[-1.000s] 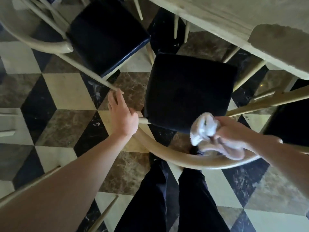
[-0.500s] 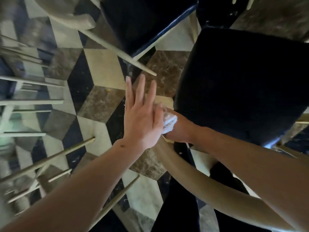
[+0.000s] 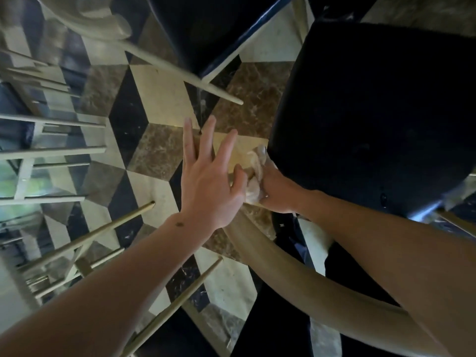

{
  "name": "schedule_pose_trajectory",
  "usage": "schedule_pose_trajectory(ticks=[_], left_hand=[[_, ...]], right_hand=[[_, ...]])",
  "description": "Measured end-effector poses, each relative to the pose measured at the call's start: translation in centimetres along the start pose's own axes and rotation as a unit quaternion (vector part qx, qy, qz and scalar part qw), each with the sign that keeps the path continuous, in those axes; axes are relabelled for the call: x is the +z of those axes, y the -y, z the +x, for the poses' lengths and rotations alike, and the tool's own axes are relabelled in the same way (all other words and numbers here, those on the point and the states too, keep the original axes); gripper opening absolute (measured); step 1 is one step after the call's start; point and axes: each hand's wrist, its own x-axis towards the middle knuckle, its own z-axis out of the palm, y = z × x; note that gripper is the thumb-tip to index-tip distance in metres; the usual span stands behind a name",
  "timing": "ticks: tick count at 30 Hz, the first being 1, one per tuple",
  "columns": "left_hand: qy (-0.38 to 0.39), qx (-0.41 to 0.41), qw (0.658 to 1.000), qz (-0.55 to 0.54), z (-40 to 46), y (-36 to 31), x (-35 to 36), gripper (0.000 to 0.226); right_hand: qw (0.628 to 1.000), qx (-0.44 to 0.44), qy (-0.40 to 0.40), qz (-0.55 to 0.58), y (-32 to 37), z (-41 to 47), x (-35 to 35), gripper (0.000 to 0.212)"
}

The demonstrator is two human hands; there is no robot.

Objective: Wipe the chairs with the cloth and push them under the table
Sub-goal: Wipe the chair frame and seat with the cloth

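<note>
A chair with a black seat (image 3: 373, 119) and a curved pale wooden back rail (image 3: 296, 276) stands right below me. My right hand (image 3: 277, 188) grips a white cloth (image 3: 255, 173) and presses it on the left end of the rail, beside the seat's edge. My left hand (image 3: 206, 176) hovers flat with fingers spread, just left of the cloth, holding nothing; its thumb is close to the cloth. The table is out of view.
A second black-seated chair (image 3: 206, 29) stands at the top, its pale legs slanting toward the middle. More pale chair frames and rungs (image 3: 51, 150) crowd the left side. The floor (image 3: 159, 99) is a cube pattern of cream, brown and black marble. My dark trousers (image 3: 270, 318) show below.
My right hand carried the cloth along the rail from its right part to the left end. My left hand let go of the rail and spread flat. The view dropped closer.
</note>
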Motion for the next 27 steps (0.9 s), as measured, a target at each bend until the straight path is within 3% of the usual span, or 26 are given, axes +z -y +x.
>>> schedule_pose_trajectory(ticks=[3, 7, 9, 12, 17, 22, 27], left_hand=[[0.009, -0.008, 1.0, -0.005, 0.0, -0.2, -0.6, 0.057], [-0.005, -0.013, 1.0, -0.013, 0.0, -0.3, -0.5, 0.056], [-0.012, -0.009, 1.0, -0.017, 0.0, -0.5, -0.3, 0.057], [-0.027, 0.002, 0.999, -0.036, 0.0, -0.5, -0.5, 0.055], [-0.029, 0.016, 0.999, -0.032, 0.0, 0.5, 0.0, 0.05], [-0.009, 0.006, 1.0, -0.021, -0.1, -0.1, 0.0, 0.051], [-0.015, -0.001, 1.0, -0.014, 0.1, -0.3, -0.2, 0.05]], right_hand=[[0.998, -0.043, -0.019, 0.045, 3.8, -4.1, -0.9, 0.064], [0.98, -0.13, -0.135, 0.069, 6.6, -5.8, -0.6, 0.066], [0.964, -0.182, -0.179, 0.074, 6.8, -3.6, -1.0, 0.043], [0.952, -0.181, -0.243, 0.029, 6.4, 0.2, -0.2, 0.018], [0.943, -0.134, -0.288, 0.101, 0.9, 3.5, 3.5, 0.049], [0.983, -0.009, -0.17, 0.066, -5.7, 5.8, 3.9, 0.065], [0.985, -0.03, -0.156, 0.062, -4.8, 5.6, 3.1, 0.057]])
